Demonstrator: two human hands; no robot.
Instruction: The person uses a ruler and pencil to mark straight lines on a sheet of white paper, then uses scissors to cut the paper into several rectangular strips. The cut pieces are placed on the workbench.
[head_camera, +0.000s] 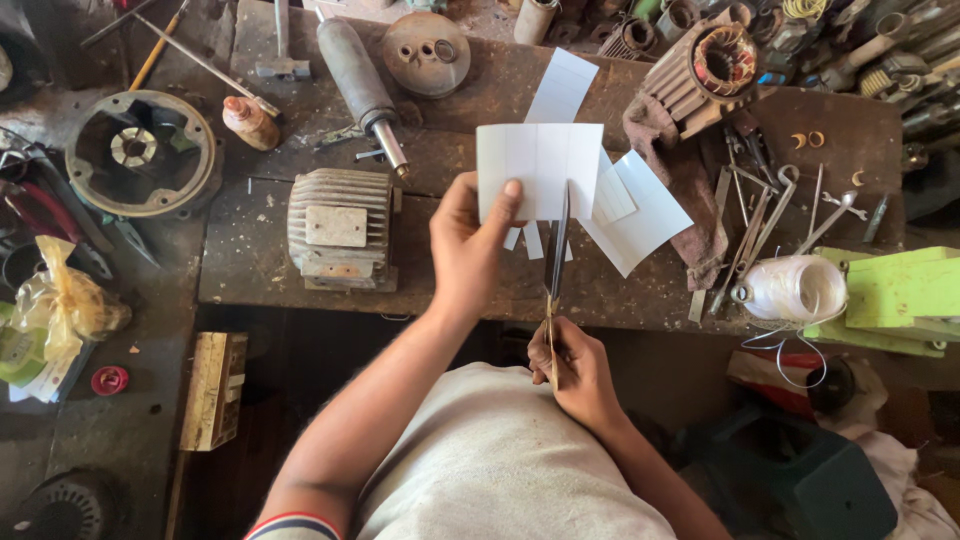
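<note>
1. left hand (468, 248) is pinching the lower left part of a white paper sheet (538, 170), thumb lying flat on its face, holding it up over the workbench (250, 250).
2. right hand (575, 372) is closing around the handles of a pair of scissors (556, 262), and i am seeing the blades pointing up into the sheet's lower edge.
3. the sheet is sitting just above the left hand and well above the right one, with narrow cut strips (530, 240) hanging from its bottom.
4. more white paper pieces (640, 215) are lying on the bench just right of the sheet.
5. a ribbed motor housing (340, 228) is resting left of the left hand.
</note>
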